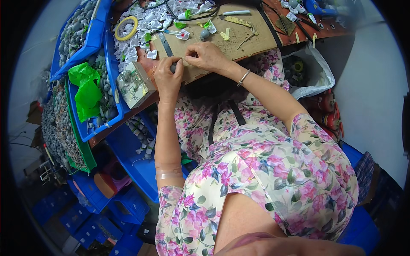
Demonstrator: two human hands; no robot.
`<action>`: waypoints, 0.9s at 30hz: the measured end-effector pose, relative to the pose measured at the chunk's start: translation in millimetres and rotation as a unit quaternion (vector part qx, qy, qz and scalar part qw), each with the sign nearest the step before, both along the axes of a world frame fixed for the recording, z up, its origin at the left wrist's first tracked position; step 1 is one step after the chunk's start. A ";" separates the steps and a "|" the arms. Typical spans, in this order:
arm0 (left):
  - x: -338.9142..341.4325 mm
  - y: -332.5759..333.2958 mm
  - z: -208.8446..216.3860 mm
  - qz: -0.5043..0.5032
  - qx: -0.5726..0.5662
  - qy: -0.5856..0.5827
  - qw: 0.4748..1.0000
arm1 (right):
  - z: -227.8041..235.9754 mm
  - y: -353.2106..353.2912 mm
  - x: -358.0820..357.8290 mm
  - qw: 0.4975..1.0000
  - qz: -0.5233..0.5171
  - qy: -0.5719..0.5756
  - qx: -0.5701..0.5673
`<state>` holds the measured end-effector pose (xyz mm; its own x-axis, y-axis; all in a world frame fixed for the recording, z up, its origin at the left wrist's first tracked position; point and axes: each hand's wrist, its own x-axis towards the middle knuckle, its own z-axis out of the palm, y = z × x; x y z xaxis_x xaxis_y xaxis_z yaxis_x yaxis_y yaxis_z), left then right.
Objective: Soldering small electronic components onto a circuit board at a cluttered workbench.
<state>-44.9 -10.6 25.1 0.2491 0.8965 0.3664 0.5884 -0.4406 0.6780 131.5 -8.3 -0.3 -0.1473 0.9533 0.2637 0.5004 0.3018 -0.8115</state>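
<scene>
My left hand (168, 80) is closed around a small grey rounded part (173, 67) at the front edge of the bench, its thumb and fingertips pressed on it. Close by on the right, my right hand (208, 57) has its thumb and fingers pinched together; whatever they hold is too small to make out. Both hands are over the near edge of a cardboard sheet (239, 36). Beyond them on the sheet lie another grey rounded part (205, 33) and a white-and-green plastic piece (209, 26). A slim screwdriver (170, 31) rests beside a white piece with a red centre (183, 34).
White plastic parts (147, 21) are heaped at the back left, with a yellow tape roll (126, 28) on them. Blue trays (121, 102) of grey parts and a box (136, 85) stand left. A white pen (236, 13) lies behind; a bag-lined bin (322, 68) stands right.
</scene>
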 end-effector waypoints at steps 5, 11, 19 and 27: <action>4.6 -1.7 2.5 -0.024 0.100 0.088 0.991 | -2.1 0.9 -3.5 0.999 -0.042 0.006 -0.015; 0.1 0.0 -2.5 0.001 0.063 0.059 0.996 | 0.4 1.2 0.5 0.998 -0.027 0.059 -0.019; -2.5 1.0 -1.7 0.007 0.029 0.047 0.998 | 2.8 0.6 3.8 0.998 0.012 0.009 0.065; 2.9 1.2 -4.2 -0.001 0.033 -0.020 0.999 | -1.8 1.2 1.6 0.999 -0.004 0.001 0.032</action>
